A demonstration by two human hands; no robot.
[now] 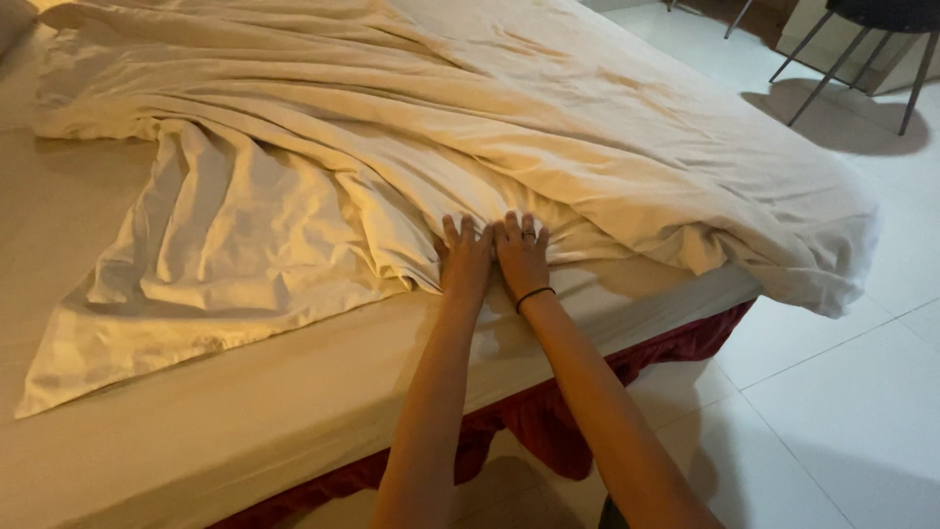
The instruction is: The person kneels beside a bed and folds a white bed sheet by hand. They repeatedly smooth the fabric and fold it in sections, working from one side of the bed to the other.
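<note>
Cream cloth bunches under both hands near the bed's near edge; the left hand [464, 257] and the right hand [522, 255] lie side by side, thumbs almost touching, palms down and fingers spread flat on the duvet [509, 118] where its folds gather; neither hand is closed round anything, they press rather than grip, so the cloth is pinned against the mattress [245, 411] at that spot. A ring shows on one finger of the right hand and a thin dark band [535, 295] circles that wrist; both forearms reach straight out from the lower edge of the view, which suggests the person leans over the bed's side to get at the cloth.

From the hands the folds fan outward: long creases run up and left toward the far side of the bed, and a flatter, thinner flap spreads left toward the near left corner, lying loose on the bare mattress; to the right the duvet is thick and rumpled and its corner hangs over the bed's right corner, clear of the floor [852, 392] as far as can be seen. A dark red skirt [685, 343] hangs below the mattress along the near edge. Well apart, at the top right, thin chair legs [822, 69] stand on the pale tiles.
</note>
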